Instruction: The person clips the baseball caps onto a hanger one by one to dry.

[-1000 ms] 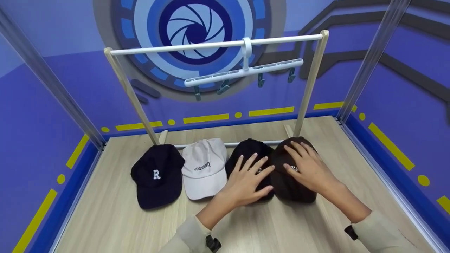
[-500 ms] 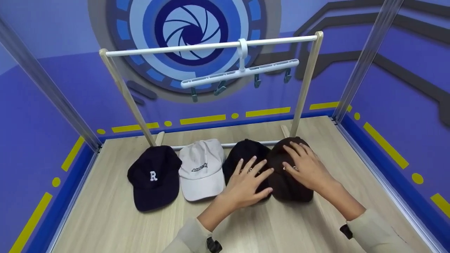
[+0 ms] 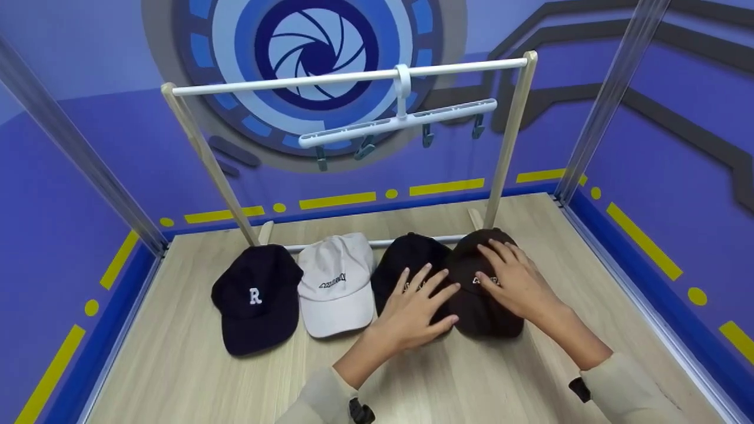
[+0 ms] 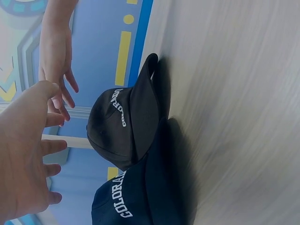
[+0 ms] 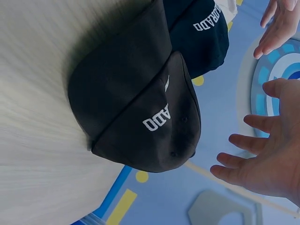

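Note:
Side by side on the wooden table sit a navy cap (image 3: 256,294) with a white R, a pale cap (image 3: 336,288), a black cap (image 3: 409,250) and a dark brown cap (image 3: 486,312). My left hand (image 3: 412,312), fingers spread, hovers over the black cap and hides part of its lettering. Over the brown cap my right hand (image 3: 518,285) hangs with fingers extended. Both wrist views show a gap between hands and caps. White COLORADO lettering shows on the black cap (image 4: 112,199) in the left wrist view. Neither hand holds anything.
Behind the caps stands a rack (image 3: 512,141) with wooden posts and a white top bar (image 3: 259,85). A white hanger (image 3: 359,131) with several grey-green clips hangs from it. Purple-blue printed walls (image 3: 70,194) enclose the wooden tabletop (image 3: 177,383).
The head view has shifted a little, so the scene slides slightly left. Both hands stay over the same two caps, with almost no movement.

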`<state>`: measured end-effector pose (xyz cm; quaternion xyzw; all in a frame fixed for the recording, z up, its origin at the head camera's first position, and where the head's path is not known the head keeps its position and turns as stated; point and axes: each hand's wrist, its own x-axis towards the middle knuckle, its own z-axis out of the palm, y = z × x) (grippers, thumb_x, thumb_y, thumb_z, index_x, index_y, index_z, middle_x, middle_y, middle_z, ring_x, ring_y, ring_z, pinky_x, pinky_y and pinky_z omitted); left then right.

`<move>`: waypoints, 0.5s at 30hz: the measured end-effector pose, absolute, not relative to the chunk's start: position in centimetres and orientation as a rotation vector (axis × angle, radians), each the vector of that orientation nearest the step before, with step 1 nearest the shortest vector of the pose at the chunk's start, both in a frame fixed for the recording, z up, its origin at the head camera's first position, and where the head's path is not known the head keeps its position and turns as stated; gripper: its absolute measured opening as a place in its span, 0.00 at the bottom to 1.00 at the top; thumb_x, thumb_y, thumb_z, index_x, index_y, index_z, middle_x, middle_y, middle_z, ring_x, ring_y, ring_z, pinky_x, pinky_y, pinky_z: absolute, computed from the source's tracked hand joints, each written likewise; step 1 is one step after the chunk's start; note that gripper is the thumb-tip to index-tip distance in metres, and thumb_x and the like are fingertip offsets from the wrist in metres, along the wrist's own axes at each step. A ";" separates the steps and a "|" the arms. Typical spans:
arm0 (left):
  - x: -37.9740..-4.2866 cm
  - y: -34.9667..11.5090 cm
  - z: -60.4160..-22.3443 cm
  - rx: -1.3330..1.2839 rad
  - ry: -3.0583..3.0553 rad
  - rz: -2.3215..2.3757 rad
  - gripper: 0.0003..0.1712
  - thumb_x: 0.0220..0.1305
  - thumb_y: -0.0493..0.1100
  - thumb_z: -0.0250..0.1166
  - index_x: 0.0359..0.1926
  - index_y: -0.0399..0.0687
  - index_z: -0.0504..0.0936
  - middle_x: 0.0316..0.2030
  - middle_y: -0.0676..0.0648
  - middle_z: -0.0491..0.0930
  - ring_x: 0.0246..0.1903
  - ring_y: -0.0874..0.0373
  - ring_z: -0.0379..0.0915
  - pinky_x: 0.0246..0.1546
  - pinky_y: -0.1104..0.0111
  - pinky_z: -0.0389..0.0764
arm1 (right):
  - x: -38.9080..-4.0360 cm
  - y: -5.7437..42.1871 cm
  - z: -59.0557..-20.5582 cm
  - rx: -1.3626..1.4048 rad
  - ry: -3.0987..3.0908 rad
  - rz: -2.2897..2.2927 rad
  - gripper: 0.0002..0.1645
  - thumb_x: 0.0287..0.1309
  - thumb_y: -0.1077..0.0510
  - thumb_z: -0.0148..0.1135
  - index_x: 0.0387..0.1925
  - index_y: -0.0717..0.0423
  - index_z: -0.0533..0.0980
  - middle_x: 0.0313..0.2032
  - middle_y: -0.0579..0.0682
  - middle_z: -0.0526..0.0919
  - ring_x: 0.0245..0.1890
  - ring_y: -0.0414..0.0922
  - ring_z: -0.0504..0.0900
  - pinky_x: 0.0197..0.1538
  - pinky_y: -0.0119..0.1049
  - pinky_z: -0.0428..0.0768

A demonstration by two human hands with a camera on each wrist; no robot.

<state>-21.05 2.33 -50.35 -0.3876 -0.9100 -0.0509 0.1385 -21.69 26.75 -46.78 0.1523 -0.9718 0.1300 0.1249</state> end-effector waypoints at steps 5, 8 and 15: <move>-21.2 2.4 -50.5 -1.114 -2.647 -0.152 0.34 0.67 0.70 0.37 0.70 0.70 0.58 0.72 0.54 0.53 0.72 0.50 0.42 0.66 0.44 0.50 | -21.9 27.0 -47.1 0.441 -2.835 0.386 0.35 0.64 0.42 0.53 0.68 0.53 0.63 0.67 0.62 0.62 0.65 0.65 0.59 0.62 0.63 0.58; -21.2 2.4 -50.6 -1.111 -2.648 -0.150 0.34 0.67 0.70 0.37 0.70 0.70 0.58 0.71 0.53 0.53 0.72 0.50 0.42 0.66 0.44 0.51 | -22.0 27.1 -47.2 0.437 -2.835 0.383 0.35 0.64 0.43 0.53 0.68 0.53 0.63 0.66 0.62 0.62 0.64 0.66 0.59 0.63 0.63 0.58; -21.4 2.9 -50.5 -1.130 -2.628 -0.148 0.33 0.67 0.69 0.40 0.69 0.69 0.61 0.71 0.53 0.55 0.71 0.49 0.46 0.65 0.44 0.53 | -22.1 27.5 -47.2 0.421 -2.838 0.375 0.35 0.64 0.43 0.53 0.68 0.54 0.63 0.66 0.62 0.62 0.64 0.67 0.59 0.63 0.62 0.58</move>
